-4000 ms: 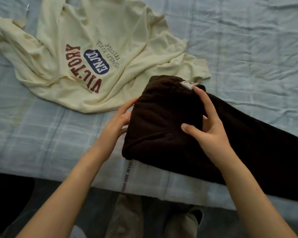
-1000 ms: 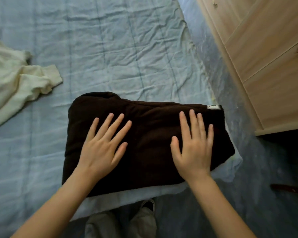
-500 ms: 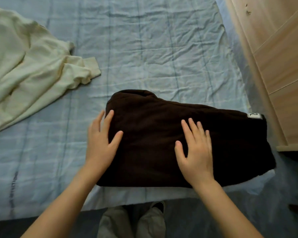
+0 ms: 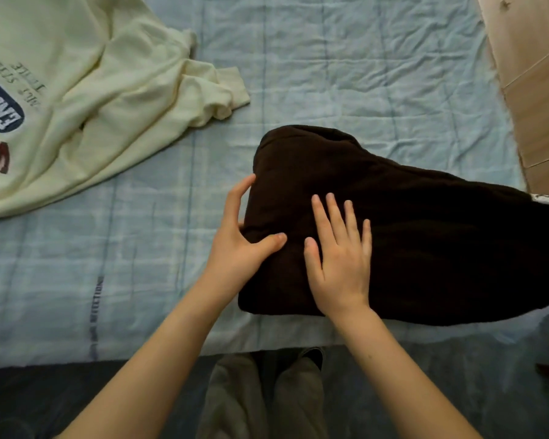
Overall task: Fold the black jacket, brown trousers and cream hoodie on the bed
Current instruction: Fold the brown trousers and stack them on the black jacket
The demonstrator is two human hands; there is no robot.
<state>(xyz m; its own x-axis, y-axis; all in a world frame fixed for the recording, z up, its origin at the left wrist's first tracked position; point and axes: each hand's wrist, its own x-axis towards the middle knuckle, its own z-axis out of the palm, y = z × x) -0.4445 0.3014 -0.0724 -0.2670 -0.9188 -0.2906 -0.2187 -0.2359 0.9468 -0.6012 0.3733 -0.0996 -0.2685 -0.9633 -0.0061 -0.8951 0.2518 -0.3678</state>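
Cream hoodie lies unfolded and rumpled at the far left of the bed, printed chest side up, one cuffed sleeve trailing toward the middle — well apart from the trousers. Light blue checked sheet is creased throughout. Left hand sits at the left edge of the brown trousers: fingers straight along the side of the bundle, thumb pressing on top, nothing gripped. Right hand just beside it, flat on top of the trousers, fingers straight and slightly spread — palm down, holding nothing. Trousers are folded into a thick bundle near the front edge of the bed, right of centre, with a small white label at the far right end. Light wooden cabinet stands at the bed's right side.
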